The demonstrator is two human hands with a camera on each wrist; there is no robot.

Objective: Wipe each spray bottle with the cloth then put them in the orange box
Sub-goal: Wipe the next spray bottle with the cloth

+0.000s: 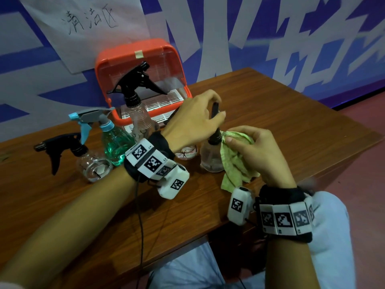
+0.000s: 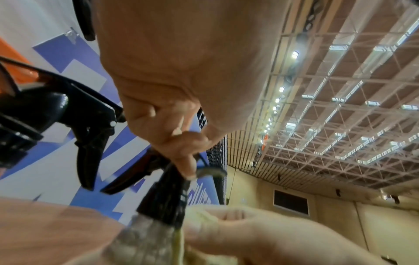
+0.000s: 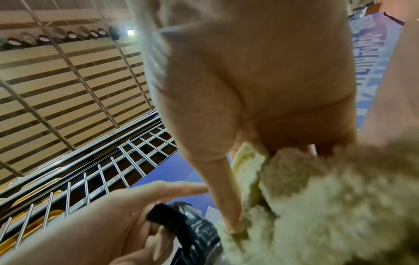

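- Head view: left hand (image 1: 193, 115) reaches in from the left, forearm crossing the brown wooden counter (image 1: 291, 113), fingers curled down over the black trigger head of a small clear plastic spray bottle (image 1: 211, 157) that stands upright on the counter.
- Right hand (image 1: 258, 151): raised from the near edge, thumb and fingers pinching a pale green fluffy cloth (image 1: 235, 161) against the bottle's neck and right side; loose end of the cloth hangs to the counter.
- Orange plastic box with clear hinged lid (image 1: 141, 80): at the back against the wall, lid up, white slatted tray inside.
- Other bottles, left of the hands: tall clear bottle with black trigger (image 1: 137, 97) in front of the box, green bottle with blue-grey trigger (image 1: 112, 138), short clear bottle with black trigger (image 1: 83, 157).
- Left wrist view: fingertips (image 2: 186, 161) wrapped round the black stem above the ribbed collar; cloth meets the collar's lower right.
- Right wrist view: thumb (image 3: 226, 197) pressed into the cloth beside the black collar; bottle body hidden.
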